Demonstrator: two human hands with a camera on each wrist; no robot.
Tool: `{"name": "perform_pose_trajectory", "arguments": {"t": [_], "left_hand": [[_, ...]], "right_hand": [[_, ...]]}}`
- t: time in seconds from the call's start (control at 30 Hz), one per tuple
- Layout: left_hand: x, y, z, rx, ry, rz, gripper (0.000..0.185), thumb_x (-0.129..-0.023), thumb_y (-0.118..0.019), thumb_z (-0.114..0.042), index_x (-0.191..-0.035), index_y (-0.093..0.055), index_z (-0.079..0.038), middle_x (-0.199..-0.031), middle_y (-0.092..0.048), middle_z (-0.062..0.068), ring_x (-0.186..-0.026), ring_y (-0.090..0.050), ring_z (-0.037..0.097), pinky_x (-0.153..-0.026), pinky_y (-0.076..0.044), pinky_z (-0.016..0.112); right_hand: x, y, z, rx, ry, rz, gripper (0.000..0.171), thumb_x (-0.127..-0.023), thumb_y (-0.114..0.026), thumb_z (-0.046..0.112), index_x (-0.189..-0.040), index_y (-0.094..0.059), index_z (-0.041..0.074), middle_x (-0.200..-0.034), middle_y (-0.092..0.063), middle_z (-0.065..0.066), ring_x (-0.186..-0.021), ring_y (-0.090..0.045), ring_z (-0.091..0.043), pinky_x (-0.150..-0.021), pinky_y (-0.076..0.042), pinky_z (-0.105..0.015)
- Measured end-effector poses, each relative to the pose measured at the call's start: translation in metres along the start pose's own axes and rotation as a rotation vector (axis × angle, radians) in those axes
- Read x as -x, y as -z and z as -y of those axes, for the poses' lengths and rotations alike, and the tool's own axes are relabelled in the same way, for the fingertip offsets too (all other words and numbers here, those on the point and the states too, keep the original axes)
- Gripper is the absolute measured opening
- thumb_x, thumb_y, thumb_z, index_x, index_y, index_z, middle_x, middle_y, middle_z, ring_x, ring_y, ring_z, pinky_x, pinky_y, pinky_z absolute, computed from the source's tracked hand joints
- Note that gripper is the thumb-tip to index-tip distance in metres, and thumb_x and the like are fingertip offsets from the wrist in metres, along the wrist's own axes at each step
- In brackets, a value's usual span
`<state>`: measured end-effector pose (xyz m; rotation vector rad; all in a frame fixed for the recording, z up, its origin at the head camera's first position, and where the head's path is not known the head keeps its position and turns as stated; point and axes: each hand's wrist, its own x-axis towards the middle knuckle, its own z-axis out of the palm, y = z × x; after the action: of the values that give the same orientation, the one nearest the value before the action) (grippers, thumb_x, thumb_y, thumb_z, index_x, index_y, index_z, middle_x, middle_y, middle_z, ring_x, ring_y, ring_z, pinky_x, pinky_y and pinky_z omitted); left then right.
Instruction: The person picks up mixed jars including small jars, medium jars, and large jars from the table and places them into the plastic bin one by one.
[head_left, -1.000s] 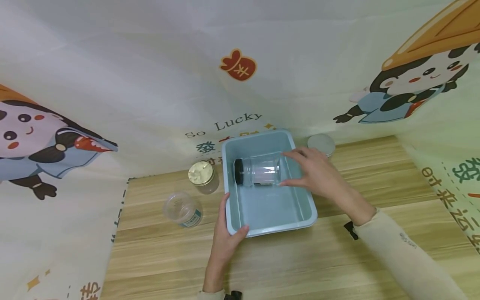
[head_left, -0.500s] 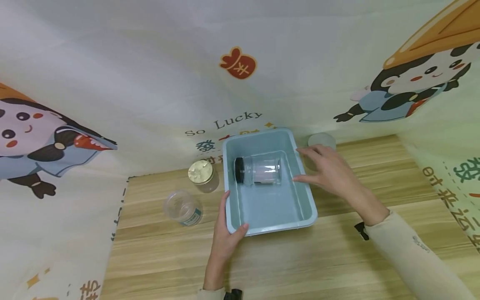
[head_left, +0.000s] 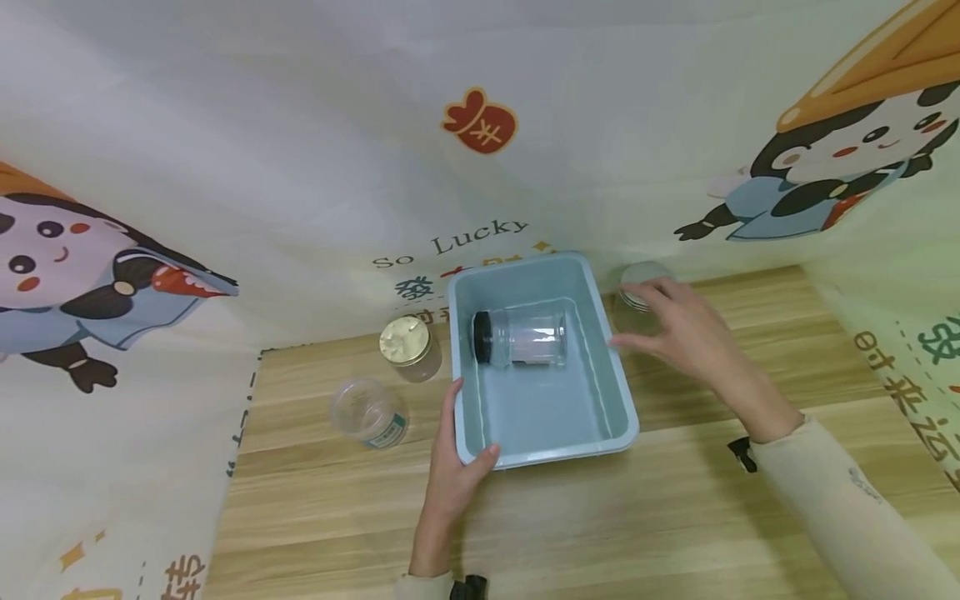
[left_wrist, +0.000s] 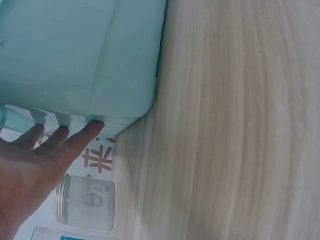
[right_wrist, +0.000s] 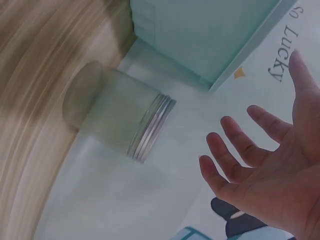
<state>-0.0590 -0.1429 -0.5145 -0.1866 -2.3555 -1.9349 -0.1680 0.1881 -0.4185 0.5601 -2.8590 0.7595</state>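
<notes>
My left hand (head_left: 448, 479) holds the front left corner of a light blue plastic bin (head_left: 551, 457), thumb at the front rim and fingers along the left side. In the left wrist view its fingertips touch the bin's outer wall (left_wrist: 60, 65). A clear jar with a black lid (head_left: 536, 337) lies on its side inside the bin. Beyond the bin's right side, my right hand (head_left: 693, 337) has its fingers and thumb spread, holding nothing. Near it stands a clear jar with a silver screw lid (right_wrist: 117, 110), upright on the table and partly hidden by the hand in the head view.
Left of the bin stand a clear jar with a gold lid (head_left: 411, 348) and an open clear tub with a teal label (head_left: 369, 414). The wooden table (head_left: 600, 533) meets a printed cloth backdrop (head_left: 337, 167) behind the bin and at both sides.
My right hand has moved right, from beside the black-lidded jar, over the bin's right rim, to near the silver-lidded jar. The black-lidded jar stays lying in the bin. My left hand keeps its place.
</notes>
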Motion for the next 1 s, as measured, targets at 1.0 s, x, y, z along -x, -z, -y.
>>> {"name": "perform_pose_trajectory", "arguments": {"t": [1.0], "left_hand": [[0.000,0.001,0.002,-0.017,0.009,-0.004,0.090,-0.079,-0.074,-0.021,-0.155,-0.027,-0.032,-0.157,-0.034,0.009,-0.132,-0.041,0.034,-0.106,-0.030,0.059]], "right_hand": [[0.012,0.009,-0.031,-0.020,-0.125,-0.053,0.080,-0.083,-0.078,0.043,-0.143,-0.048,-0.001,-0.135,-0.048,-0.033,-0.122,-0.046,-0.052,-0.098,-0.039,-0.064]]}}
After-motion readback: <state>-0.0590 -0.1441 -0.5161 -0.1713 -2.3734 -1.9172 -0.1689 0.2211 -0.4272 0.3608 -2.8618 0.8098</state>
